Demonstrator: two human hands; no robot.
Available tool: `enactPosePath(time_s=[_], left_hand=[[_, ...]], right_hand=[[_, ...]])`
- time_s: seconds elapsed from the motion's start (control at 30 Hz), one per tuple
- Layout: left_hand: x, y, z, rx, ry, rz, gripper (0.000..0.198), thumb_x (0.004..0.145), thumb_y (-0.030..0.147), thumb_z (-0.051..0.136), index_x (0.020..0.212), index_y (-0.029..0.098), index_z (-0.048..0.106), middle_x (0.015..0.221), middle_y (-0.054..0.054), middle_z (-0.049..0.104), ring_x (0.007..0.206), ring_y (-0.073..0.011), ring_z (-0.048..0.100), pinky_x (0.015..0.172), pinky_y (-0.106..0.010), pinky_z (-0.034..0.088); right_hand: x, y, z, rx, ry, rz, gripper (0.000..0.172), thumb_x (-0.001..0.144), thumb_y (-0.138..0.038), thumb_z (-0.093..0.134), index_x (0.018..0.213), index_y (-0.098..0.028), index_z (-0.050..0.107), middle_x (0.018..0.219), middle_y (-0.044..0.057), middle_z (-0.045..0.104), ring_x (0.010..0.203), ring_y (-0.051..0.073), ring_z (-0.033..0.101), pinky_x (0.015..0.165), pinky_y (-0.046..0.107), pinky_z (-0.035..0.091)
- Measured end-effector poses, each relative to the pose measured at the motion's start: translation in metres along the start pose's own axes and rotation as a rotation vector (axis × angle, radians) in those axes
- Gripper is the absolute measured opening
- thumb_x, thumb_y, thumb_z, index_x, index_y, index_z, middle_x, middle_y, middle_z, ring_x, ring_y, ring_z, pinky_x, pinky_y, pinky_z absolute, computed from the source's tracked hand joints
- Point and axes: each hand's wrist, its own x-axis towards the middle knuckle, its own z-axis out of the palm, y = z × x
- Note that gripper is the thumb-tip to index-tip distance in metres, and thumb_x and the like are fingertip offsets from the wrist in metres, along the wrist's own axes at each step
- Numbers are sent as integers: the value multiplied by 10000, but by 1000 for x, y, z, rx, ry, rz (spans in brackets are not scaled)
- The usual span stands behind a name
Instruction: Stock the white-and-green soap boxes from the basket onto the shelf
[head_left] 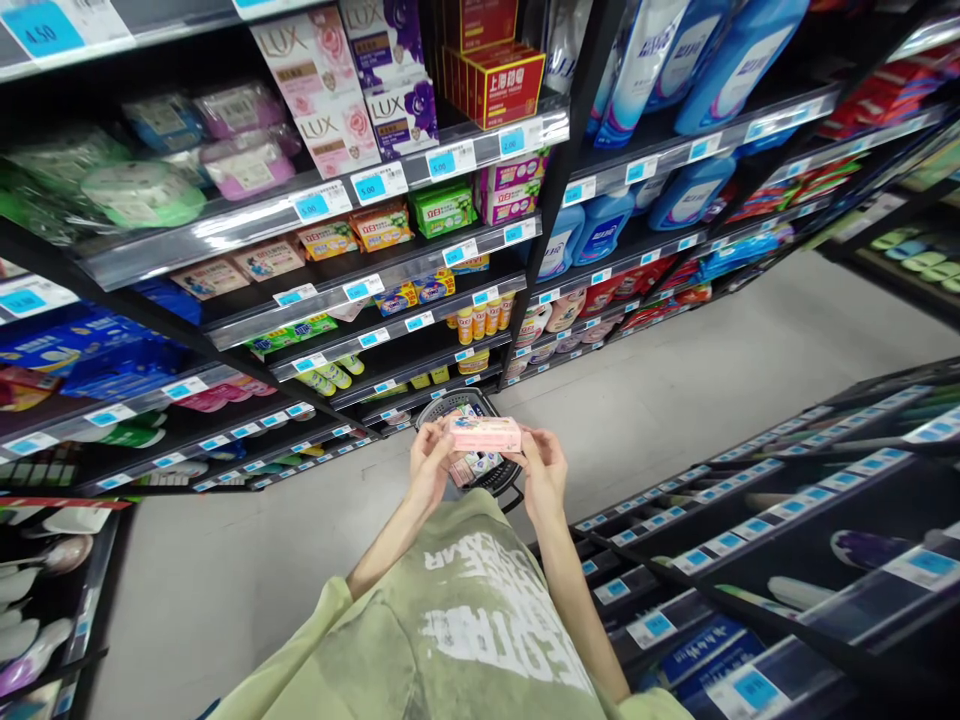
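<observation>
Between my two hands is a pink soap pack (486,436), held level by its ends in front of my body. My left hand (430,462) grips its left end, fingers bent around it. At the opposite end, my right hand (544,462) pinches the pack between thumb and fingers. Below them a dark shopping basket (429,412) sits low by the shelf foot, partly hidden by the pack and my hands. Several packaged items (480,466) lie inside it; their kinds are hard to make out.
Shelves on the left carry LUX soap boxes (330,130), red-and-yellow boxes (507,88) and laundry soap packs (442,210). Blue detergent bottles (604,224) stand farther right. Another shelf unit (720,540) runs close along my right side. Grey floor (675,340) stretches along the aisle.
</observation>
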Motion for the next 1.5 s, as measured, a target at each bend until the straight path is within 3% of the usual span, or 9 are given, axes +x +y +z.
enactPosePath(time_s=[0.5,0.8,0.93,1.13,1.5], left_hand=[[1,-5,-10,-18,37,45,391,790,435,843,825,199,533,1356,-108,681,1179,-251,676,774,-306,644],[2,-7,-13,-49,91,26,408,752,450,867,843,184,572,1343,-134,685,1227,-303,659,746,-334,661],[3,-8,-14,-70,89,19,392,760,432,867,858,185,580,1333,-122,690,1226,-286,660,736,-306,659],[5,-7,-15,-70,85,4,396,747,424,881,861,188,585,1276,-96,720,1064,-233,715,711,-290,653],[2,-7,-14,-21,16,-12,407,782,469,848,958,191,610,1485,-148,584,1245,-306,637,802,-352,645]], right_hand=[[-2,9,1,6,-35,16,390,732,-446,850,930,-215,606,1084,64,715,1060,231,678,712,302,630],[-2,9,1,9,-29,23,391,722,-463,852,903,-211,614,1062,57,708,1039,230,672,709,310,628],[-2,8,2,6,-24,17,407,701,-461,865,905,-211,615,1058,55,708,1044,232,667,722,319,630],[-3,7,3,-28,-19,11,422,702,-510,845,885,-210,611,983,38,688,982,230,668,724,342,627],[-1,7,1,-44,-20,-8,394,731,-482,847,909,-203,633,946,12,631,892,178,639,634,261,610]])
